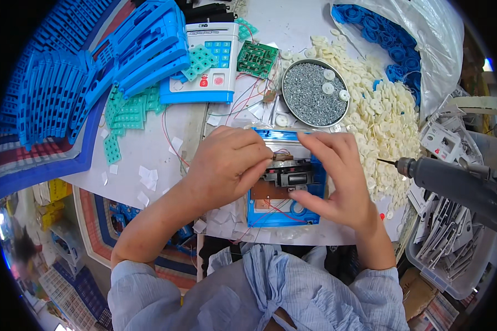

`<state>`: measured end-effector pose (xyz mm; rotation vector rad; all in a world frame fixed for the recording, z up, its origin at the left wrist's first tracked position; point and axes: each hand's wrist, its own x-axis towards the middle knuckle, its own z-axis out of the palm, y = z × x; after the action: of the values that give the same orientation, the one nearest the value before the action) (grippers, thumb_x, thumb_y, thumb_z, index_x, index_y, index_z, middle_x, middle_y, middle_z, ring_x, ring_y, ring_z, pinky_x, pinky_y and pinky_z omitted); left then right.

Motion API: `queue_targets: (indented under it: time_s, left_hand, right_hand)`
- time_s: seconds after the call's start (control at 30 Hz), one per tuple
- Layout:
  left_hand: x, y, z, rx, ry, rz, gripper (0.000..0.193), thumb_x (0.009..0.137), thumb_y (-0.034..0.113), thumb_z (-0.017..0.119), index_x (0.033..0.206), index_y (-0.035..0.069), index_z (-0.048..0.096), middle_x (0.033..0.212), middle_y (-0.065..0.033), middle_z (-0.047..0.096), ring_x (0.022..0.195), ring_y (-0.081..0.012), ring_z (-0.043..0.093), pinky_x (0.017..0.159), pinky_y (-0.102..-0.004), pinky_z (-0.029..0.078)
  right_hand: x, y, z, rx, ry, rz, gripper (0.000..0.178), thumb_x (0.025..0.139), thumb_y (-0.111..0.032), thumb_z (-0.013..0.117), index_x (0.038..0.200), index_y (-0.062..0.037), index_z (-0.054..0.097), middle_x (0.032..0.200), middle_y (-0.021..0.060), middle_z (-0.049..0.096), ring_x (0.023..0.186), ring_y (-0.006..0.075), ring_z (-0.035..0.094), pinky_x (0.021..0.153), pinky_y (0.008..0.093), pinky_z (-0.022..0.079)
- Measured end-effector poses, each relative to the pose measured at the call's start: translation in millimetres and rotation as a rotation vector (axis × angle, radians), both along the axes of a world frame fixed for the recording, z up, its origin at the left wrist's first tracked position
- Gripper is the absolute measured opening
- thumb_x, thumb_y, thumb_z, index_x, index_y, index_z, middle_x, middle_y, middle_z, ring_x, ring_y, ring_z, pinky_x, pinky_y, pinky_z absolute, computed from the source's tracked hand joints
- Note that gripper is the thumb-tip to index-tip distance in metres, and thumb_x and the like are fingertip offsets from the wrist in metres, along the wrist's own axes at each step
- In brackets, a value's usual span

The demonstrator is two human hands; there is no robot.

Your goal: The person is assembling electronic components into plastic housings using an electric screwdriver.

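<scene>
A blue plastic housing (309,217) lies open on the table in front of me, with a black mechanism (295,177), a brown circuit board (268,190) and thin red wires inside. Thumb and fingers of my left hand (226,157) are pinched together at the mechanism's left end; whatever is between the fingertips is hidden. On the other side, my right hand (339,185) is spread around the housing's right edge. Its thumb rests by the mechanism's lower edge and its index finger reaches the top rim, with nothing gripped between them.
Behind the housing stands a round tin of screws (315,94), beside a heap of cream plastic discs (389,118). A power screwdriver (453,179) hangs at right above a bin of white parts (453,248). Blue frames (55,94), a keypad box (215,60) and a green board (258,59) lie at back left.
</scene>
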<state>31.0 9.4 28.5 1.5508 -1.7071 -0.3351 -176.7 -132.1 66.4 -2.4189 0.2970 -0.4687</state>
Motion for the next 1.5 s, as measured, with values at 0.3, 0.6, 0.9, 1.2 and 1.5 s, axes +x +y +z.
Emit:
queue_targets:
  time_s: [0.3,0.6,0.9,1.2,1.5]
  left_hand:
    - [5.8,0.4,-0.1,0.065,0.097,0.004,0.010,0.082,0.003,0.074,0.092,0.003,0.071,0.089,-0.0100,0.069,0.079,-0.0288,0.067,0.069,-0.0378,0.050]
    - [8.2,-4.7,5.2,0.067,-0.004,-0.109,0.012,0.081,0.007,0.077,0.093,0.006,0.072,0.089,-0.0076,0.068,0.080,-0.0280,0.066,0.071,-0.0391,0.049]
    - [9.6,-6.9,6.4,0.077,-0.056,-0.139,0.015,0.078,0.008,0.079,0.092,0.008,0.072,0.089,-0.0064,0.068,0.079,-0.0275,0.065,0.070,-0.0399,0.049]
    - [18.9,-22.8,18.7,0.183,-0.090,-0.236,0.013,0.080,0.008,0.074,0.092,0.007,0.070,0.089,-0.0083,0.065,0.078,-0.0316,0.064,0.069,-0.0432,0.049]
    - [26.3,-33.0,21.9,0.284,-0.077,-0.333,0.013,0.079,0.008,0.073,0.089,0.005,0.067,0.086,-0.0109,0.061,0.080,-0.0337,0.064,0.068,-0.0447,0.051]
  right_hand:
    - [-13.1,-24.8,-5.2,0.600,0.298,-0.022,0.035,0.085,-0.007,0.077,0.117,-0.0022,0.064,0.091,0.0081,0.070,0.075,0.0162,0.063,0.069,0.0304,0.050]
    - [6.3,-11.4,-2.6,0.295,0.338,-0.114,0.030,0.092,-0.016,0.074,0.117,-0.0024,0.063,0.096,0.0154,0.069,0.074,0.0273,0.065,0.068,0.0352,0.053]
    - [-11.1,-7.2,-23.0,-0.121,0.059,0.078,0.049,0.070,-0.016,0.085,0.113,-0.0068,0.066,0.114,0.0116,0.066,0.095,0.0310,0.064,0.076,0.0388,0.055]
    - [-3.8,-16.4,-20.0,-0.062,0.041,0.167,0.043,0.074,-0.024,0.085,0.109,-0.0065,0.068,0.100,0.0085,0.068,0.086,0.0281,0.066,0.068,0.0370,0.056]
    - [0.4,-17.8,-21.0,-0.090,0.060,0.179,0.046,0.072,-0.025,0.086,0.112,-0.0071,0.069,0.101,0.0078,0.067,0.084,0.0271,0.064,0.066,0.0358,0.055]
